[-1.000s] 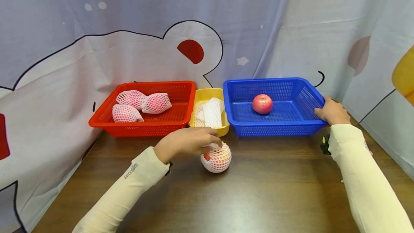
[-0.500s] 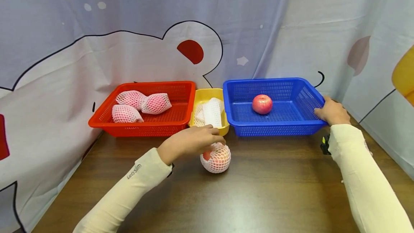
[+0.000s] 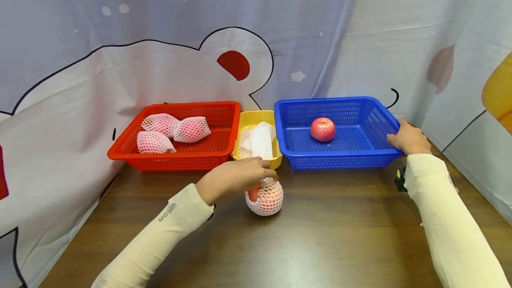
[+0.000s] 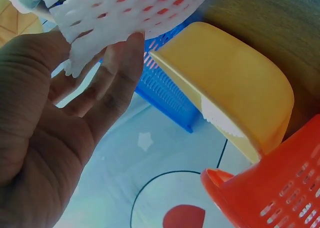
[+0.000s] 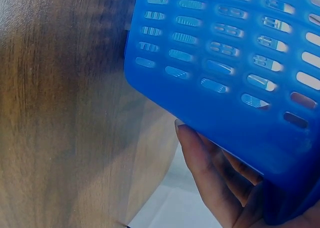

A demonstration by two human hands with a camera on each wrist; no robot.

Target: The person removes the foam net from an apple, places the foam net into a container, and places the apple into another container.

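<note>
In the head view my left hand [image 3: 240, 176] is at the top of an apple in a white foam net [image 3: 265, 199], which sits on the table in front of the yellow bin. Seen from the left wrist, thumb and fingers pinch the open edge of the foam net [image 4: 120, 18]; some fingertips are hidden behind it. Red skin shows through a gap in the net beside the hand. My right hand [image 3: 410, 139] grips the right end of the blue basket [image 3: 332, 152], thumb over the rim and fingers [image 5: 200, 163] under it outside. A bare apple [image 3: 322, 130] lies in that basket.
At the left stands a red basket [image 3: 176, 162] with several pink fruits in foam nets [image 3: 192, 129]. Between the two baskets is a yellow bin [image 3: 250, 118] with white foam nets [image 3: 262, 140] inside. A patterned curtain [image 3: 160, 70] hangs behind the wooden table [image 3: 320, 243].
My left hand has shifted slightly right across the top of the netted apple. The head view has moved slightly. My right hand stays on the blue basket.
</note>
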